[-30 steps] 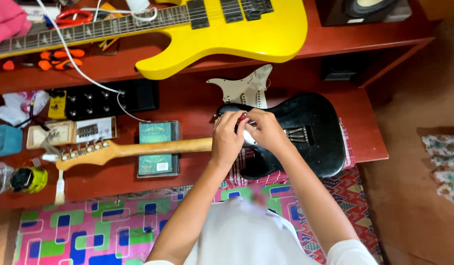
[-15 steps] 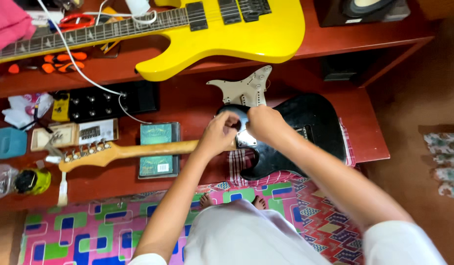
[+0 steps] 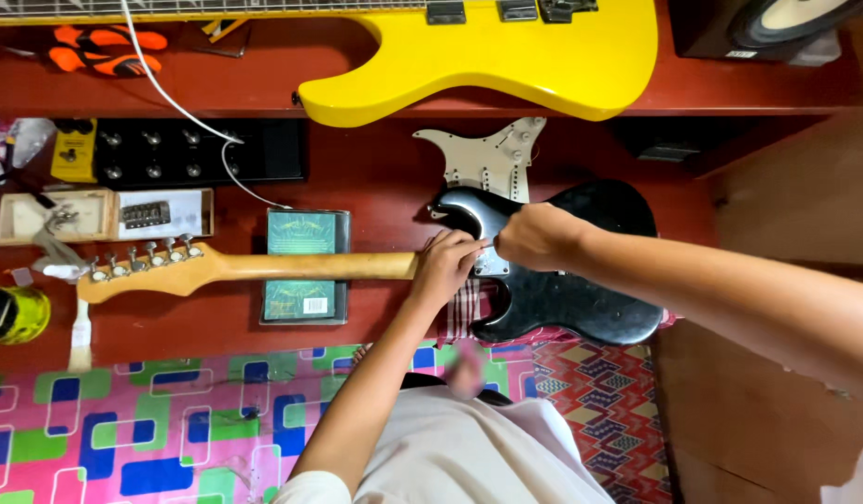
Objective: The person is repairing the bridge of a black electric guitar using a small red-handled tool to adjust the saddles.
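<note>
At centre of the red surface (image 3: 375, 177) lies a black guitar body (image 3: 581, 299), its wooden neck (image 3: 310, 266) running left to the headstock. Left hand (image 3: 445, 271) rests at the neck joint, fingers curled, grip contents unclear. Right hand (image 3: 539, 235) is fisted just beside it; cannot tell what it grips. Cream pickguard (image 3: 487, 159) lies just above; yellow guitar (image 3: 487, 56) on the shelf.
</note>
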